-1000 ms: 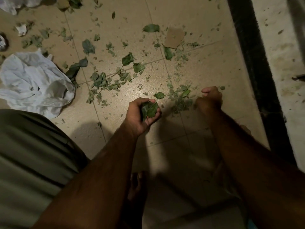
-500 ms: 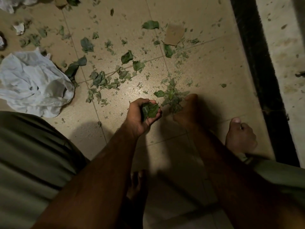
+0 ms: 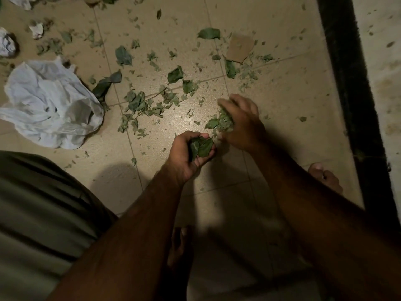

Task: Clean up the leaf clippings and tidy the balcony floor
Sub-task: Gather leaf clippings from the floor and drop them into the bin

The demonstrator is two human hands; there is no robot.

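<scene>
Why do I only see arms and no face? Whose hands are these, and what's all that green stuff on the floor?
There is no machine here. A person wears a camera on the head, looking down, so you see only arms and hands. The left hand holds a bunch of green leaves. The right hand curls over a clump of clippings; whether it grips them yet, I cannot tell. More leaf bits lie scattered on the tiled floor, along with a crumpled white bag and a piece of cardboard.
</scene>
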